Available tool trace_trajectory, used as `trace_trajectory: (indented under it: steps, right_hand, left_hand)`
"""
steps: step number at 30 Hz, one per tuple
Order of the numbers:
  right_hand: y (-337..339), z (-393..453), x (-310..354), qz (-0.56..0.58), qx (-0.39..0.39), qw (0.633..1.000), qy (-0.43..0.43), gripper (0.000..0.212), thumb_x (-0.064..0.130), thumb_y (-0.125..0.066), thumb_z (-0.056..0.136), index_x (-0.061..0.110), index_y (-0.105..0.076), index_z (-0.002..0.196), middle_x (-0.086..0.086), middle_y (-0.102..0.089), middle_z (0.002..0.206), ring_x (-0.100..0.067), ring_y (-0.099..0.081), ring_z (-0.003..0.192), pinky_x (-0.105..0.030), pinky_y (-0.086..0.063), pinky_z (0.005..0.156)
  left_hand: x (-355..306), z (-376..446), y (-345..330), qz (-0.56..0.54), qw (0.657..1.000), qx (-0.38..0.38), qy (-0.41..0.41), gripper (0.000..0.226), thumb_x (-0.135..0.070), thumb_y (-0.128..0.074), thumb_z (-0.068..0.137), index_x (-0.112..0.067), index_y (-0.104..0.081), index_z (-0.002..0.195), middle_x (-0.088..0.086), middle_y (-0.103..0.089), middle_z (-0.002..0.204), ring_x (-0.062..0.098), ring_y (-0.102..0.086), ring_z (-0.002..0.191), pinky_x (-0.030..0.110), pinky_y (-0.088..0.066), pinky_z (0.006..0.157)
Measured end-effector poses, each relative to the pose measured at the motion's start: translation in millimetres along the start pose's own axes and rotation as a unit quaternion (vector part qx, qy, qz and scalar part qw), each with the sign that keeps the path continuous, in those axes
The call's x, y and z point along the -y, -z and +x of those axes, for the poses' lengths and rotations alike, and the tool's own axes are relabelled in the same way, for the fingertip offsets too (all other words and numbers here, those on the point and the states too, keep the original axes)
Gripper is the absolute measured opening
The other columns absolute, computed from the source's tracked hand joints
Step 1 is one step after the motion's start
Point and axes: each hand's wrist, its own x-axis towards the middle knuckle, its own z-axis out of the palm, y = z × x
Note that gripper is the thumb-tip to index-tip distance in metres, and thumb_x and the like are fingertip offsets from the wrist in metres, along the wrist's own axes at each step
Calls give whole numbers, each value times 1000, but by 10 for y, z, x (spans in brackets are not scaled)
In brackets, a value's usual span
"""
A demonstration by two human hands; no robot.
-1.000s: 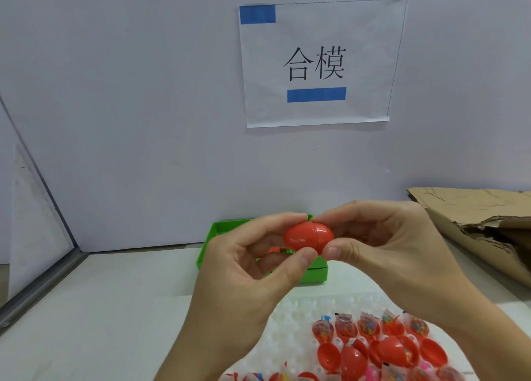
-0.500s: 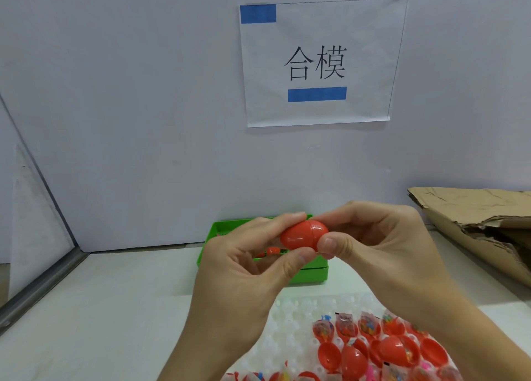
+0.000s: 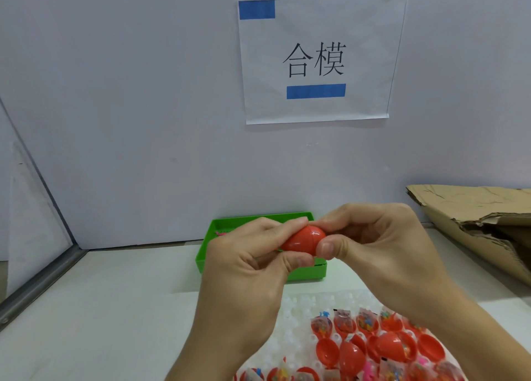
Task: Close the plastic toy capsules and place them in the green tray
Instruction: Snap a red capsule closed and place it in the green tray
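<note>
Between both hands [image 3: 310, 254], pinched red capsule [image 3: 304, 238]

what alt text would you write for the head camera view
Two hands pinch a closed red toy capsule between them, left hand and right hand, above a green tray by a white wall. Below, open red capsule halves with toy packets sit on a white holder tray; a paper sign hangs above.

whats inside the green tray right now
Little shows: the hands, left and right, holding a red capsule, cover most of the green tray. Small pink and green bits show at its back left; the rest is hidden.
</note>
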Motion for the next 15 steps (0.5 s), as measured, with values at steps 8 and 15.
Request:
trace_trajectory:
  steps: [8, 15]
  right_hand:
    - [5, -1, -22, -60, 3, 998, -16, 14, 9, -84, 69, 20, -77, 75, -1, -76, 72, -14, -73, 70, -25, -57, 69]
    - [-24, -6, -42, -122, -4, 992, -25, 19, 0, -83, 74, 18, -79, 74, 0, -75, 68, -17, -72, 66, -39, -58, 67]
  left_hand:
    - [146, -29, -31, 135, 986, 9, -94, 44, 25, -68, 74, -7, -76, 105, -2, -73, 84, -2, -68, 76, 5, -50, 68]
    - [198, -53, -99, 216, 966, 5, -143, 40, 15, -58, 74, 0, -73, 107, 4, -73, 88, 4, -65, 86, 2, -50, 69]
